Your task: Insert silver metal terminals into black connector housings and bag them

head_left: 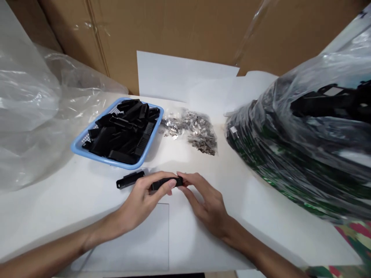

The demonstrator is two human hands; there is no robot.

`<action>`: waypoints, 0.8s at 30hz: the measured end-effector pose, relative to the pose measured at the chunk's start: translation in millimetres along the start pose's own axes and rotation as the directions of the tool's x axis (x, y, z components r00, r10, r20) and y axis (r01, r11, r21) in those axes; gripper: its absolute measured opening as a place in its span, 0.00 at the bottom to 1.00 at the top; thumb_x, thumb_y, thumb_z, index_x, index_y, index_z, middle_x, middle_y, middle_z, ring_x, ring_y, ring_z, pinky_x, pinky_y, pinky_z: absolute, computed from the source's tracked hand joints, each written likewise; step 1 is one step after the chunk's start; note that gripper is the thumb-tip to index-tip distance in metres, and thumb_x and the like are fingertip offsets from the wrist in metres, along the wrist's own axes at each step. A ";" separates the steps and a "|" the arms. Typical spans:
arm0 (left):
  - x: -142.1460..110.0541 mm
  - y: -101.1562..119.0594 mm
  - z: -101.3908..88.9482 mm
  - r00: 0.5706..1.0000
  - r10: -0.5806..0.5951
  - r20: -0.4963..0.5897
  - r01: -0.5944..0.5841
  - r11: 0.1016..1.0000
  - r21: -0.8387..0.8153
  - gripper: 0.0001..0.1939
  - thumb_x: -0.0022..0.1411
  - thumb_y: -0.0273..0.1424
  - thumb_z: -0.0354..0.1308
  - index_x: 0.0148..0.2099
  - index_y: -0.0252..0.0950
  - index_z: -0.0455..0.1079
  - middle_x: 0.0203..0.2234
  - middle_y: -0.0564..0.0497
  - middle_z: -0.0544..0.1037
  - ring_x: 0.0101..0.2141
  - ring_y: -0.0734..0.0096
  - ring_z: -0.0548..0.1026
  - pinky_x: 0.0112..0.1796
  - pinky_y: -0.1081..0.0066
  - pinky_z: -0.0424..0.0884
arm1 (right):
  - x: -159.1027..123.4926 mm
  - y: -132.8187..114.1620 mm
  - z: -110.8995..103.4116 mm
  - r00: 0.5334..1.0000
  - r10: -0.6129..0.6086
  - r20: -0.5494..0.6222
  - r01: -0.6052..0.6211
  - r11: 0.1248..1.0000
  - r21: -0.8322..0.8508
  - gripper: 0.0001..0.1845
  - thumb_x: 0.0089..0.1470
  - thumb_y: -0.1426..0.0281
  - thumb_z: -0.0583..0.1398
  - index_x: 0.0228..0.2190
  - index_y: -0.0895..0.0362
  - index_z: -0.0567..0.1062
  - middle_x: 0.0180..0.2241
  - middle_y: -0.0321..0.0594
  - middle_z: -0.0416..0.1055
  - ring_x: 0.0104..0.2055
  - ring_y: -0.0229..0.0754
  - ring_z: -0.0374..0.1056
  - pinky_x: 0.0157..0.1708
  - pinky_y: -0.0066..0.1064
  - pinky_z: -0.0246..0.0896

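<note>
My left hand (142, 200) and my right hand (204, 200) meet over the white table (261, 208), both pinching one narrow black plastic part (165, 182). The left fingers wrap its left and middle. The right fingertips grip its right end. A second black plastic part (130, 179) lies flat on the table just left of my left hand. Behind it stands a blue basket (87, 152) heaped with several similar black parts. A clear bag of small shiny metal pieces (194, 131) lies to the right of the basket.
A large clear plastic bag of black and green items (304, 154) fills the right side. Crumpled clear plastic (31, 116) lies at the left. Cardboard boxes (188, 31) and a white sheet (179, 77) stand at the back. A clear flat sheet (139, 239) lies under my left wrist.
</note>
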State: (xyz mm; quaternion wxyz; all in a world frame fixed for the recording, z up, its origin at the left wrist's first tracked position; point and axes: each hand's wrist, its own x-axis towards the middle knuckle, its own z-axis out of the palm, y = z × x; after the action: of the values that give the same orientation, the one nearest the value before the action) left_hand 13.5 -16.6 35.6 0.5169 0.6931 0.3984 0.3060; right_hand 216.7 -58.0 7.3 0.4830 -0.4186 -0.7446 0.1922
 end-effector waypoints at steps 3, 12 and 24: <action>-1.4 1.3 -5.7 0.996 -0.080 0.041 0.081 0.996 -0.030 0.19 0.72 0.45 0.58 0.50 0.36 0.80 0.27 0.51 0.78 0.27 0.72 0.71 0.26 0.74 0.65 | 4.5 -0.7 -4.7 0.992 -0.094 0.080 0.098 0.994 -0.044 0.27 0.67 0.81 0.56 0.63 0.49 0.68 0.44 0.44 0.77 0.45 0.44 0.76 0.43 0.35 0.75; -7.1 -5.9 -33.2 0.954 -0.161 0.252 0.223 0.945 -0.241 0.20 0.69 0.44 0.64 0.59 0.45 0.74 0.43 0.50 0.82 0.44 0.67 0.79 0.46 0.70 0.73 | 73.9 39.7 -25.7 0.900 -0.034 0.436 0.045 0.999 -0.015 0.18 0.68 0.62 0.61 0.57 0.51 0.74 0.50 0.44 0.77 0.46 0.44 0.75 0.46 0.35 0.75; -8.8 -17.6 -24.5 0.962 -0.181 0.203 0.236 0.927 -0.291 0.30 0.52 0.42 0.77 0.50 0.42 0.65 0.36 0.55 0.76 0.37 0.69 0.74 0.42 0.70 0.70 | 116.7 101.5 22.0 0.953 0.012 0.304 0.218 0.673 -0.707 0.12 0.70 0.71 0.56 0.38 0.59 0.79 0.40 0.51 0.75 0.46 0.52 0.68 0.47 0.41 0.66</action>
State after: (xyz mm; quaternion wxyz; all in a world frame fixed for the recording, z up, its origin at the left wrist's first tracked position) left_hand -15.5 -10.1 25.4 0.6824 0.5798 0.3703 0.2473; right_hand 220.5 97.5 -7.7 0.1733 -0.5016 -0.8426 -0.0920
